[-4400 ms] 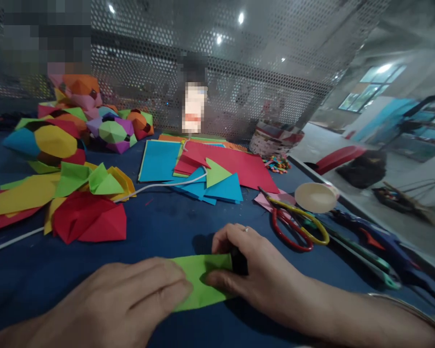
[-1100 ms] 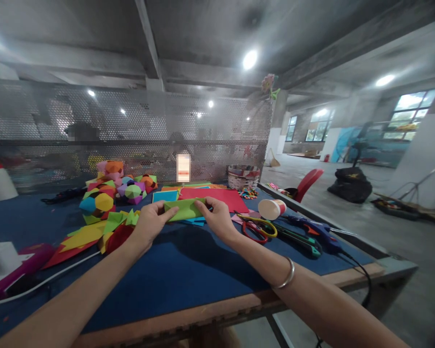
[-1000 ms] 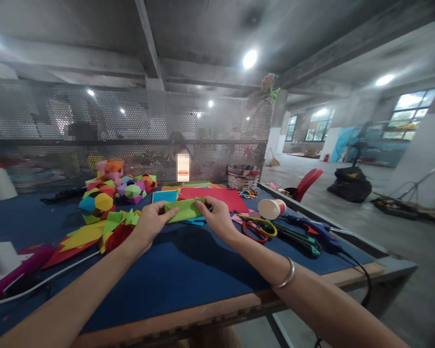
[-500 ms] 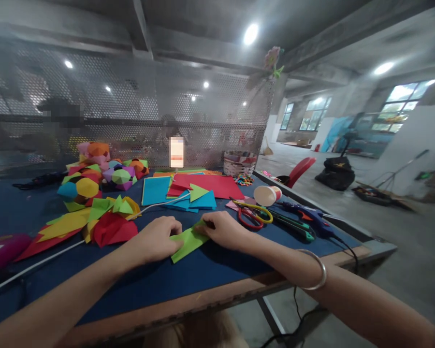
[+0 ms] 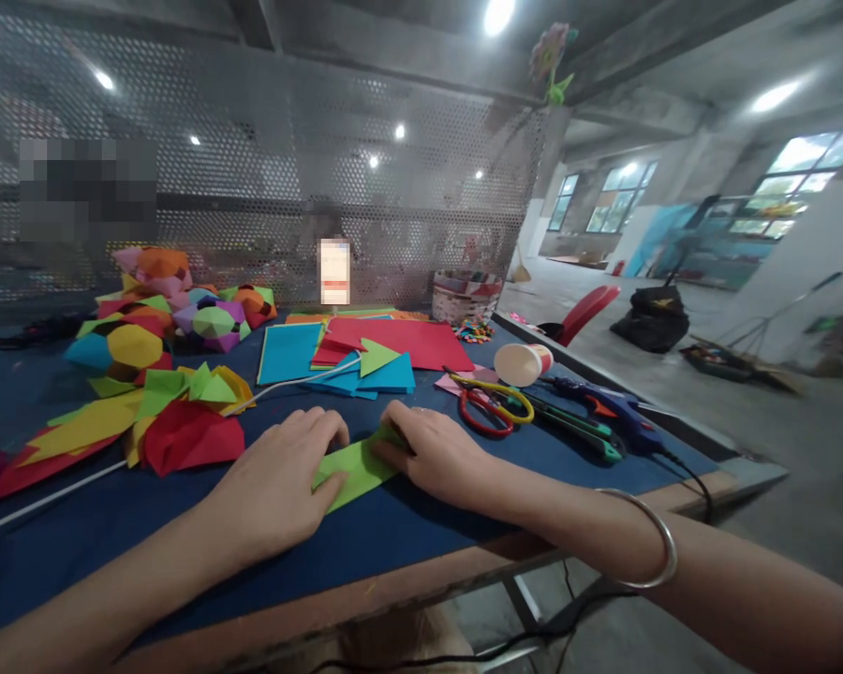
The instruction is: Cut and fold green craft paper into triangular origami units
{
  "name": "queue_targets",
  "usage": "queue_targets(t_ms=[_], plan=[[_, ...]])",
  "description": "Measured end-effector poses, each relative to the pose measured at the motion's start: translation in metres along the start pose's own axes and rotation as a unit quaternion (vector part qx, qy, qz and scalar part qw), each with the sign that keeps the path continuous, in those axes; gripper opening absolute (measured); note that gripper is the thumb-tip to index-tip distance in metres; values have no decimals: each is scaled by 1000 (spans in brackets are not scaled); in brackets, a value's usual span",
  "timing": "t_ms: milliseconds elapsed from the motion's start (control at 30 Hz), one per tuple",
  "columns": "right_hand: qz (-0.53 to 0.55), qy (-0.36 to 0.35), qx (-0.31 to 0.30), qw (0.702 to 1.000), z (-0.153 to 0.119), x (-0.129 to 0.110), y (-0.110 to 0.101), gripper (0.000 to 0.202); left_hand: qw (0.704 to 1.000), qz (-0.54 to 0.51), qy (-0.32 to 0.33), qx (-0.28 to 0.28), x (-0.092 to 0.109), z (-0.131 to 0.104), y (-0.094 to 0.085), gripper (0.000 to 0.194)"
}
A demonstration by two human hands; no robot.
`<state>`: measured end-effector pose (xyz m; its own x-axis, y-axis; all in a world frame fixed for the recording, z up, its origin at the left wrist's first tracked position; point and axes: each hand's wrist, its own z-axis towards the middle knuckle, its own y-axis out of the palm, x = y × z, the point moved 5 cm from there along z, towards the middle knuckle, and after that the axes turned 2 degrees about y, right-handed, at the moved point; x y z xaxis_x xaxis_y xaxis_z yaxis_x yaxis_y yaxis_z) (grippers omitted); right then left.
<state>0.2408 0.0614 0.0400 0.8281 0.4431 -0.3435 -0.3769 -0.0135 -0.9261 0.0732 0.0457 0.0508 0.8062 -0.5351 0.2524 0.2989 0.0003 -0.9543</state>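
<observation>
A folded strip of light green paper (image 5: 357, 471) lies low over the blue tabletop, gripped at both ends. My left hand (image 5: 291, 477) holds its left end, thumb on the near side and fingers curled over the far side. At the other end, my right hand (image 5: 425, 454) pinches the strip between thumb and bent fingers; its fingertips are partly hidden. Beyond the hands lie blue paper sheets (image 5: 291, 354) and red sheets (image 5: 407, 342), with a green paper triangle (image 5: 377, 357) on top. To the right are scissors (image 5: 495, 409) with red and yellow handles.
Folded paper balls (image 5: 214, 323) and loose paper pieces (image 5: 193, 438) sit at left, crossed by a white cord (image 5: 288, 383). At right lie a paper cup (image 5: 524, 364), a green-black cutter (image 5: 580, 426) and a blue glue gun (image 5: 614, 417). A basket (image 5: 465, 298) stands before the mesh screen.
My left hand has shifted its grip along the strip, its thumb now lying across the near edge. My right hand's fingers have curled more over the right end. The view has tilted slightly.
</observation>
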Motion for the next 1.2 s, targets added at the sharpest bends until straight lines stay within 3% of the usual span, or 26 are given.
queue_targets(t_ms=[67, 200, 267, 500, 667, 933, 1033, 1200], plan=[[5, 2, 0, 1000, 0, 1, 0, 19, 999, 8, 36, 32, 2, -5, 1, 26], [18, 7, 7, 1000, -1, 3, -1, 23, 966, 12, 239, 101, 13, -21, 9, 42], [26, 13, 12, 1000, 0, 4, -1, 24, 956, 3, 281, 87, 13, -27, 14, 47], [42, 34, 44, 998, 1, 6, -4, 32, 957, 11, 286, 47, 4, -34, 13, 62], [48, 25, 10, 999, -4, 0, -1, 14, 955, 3, 294, 35, 3, -32, 18, 61], [60, 32, -26, 997, -13, -16, -5, 21, 957, -8, 285, 57, -2, -32, 25, 67], [73, 41, -27, 996, -13, -8, -7, 25, 957, -19, 284, 56, -2, -33, 23, 68], [109, 84, -35, 990, -16, 24, -15, 28, 942, -5, 329, 62, 0, -36, 18, 72]])
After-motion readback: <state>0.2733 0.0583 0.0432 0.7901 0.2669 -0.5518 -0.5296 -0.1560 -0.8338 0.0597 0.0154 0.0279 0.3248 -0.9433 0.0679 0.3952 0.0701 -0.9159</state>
